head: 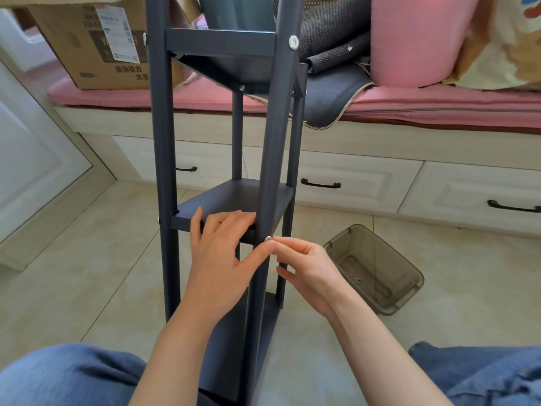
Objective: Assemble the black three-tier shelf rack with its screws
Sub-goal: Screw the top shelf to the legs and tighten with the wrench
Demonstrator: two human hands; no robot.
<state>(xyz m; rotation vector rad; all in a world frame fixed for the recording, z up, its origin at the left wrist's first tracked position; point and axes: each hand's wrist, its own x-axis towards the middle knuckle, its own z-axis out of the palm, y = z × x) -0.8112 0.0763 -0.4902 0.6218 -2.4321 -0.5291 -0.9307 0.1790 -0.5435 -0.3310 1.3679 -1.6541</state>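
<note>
Head view: black shelf rack [231, 200] stands upright on the tiled floor [439, 332], directly in front of the seated person and between the knees in blue jeans [67, 376]. Three tiers visible: top, middle and bottom, joined by four dark posts. Near right post [275, 148] leans slightly, its top tilted rightward.

Left hand [216, 259] rests on the front edge of the middle tier, fingers [231, 222] curled over the edge, thumb reaching across to the near right post just below a silver screw [268, 238]. Right hand [307, 268] is at the same post from the right side; thumb and forefinger pinched together at the screw head, remaining fingers loosely curled. Whether the screw is fully seated: cannot tell.

A white cap [293, 41] sits on the same post at the top tier level.

Smoky translucent plastic bin [377, 271] lies tilted on the floor to the right of the rack, a small ring inside. Behind: window seat with pink cushion [439, 104], cardboard box [96, 48], drawers with dark handles [320, 184].
</note>
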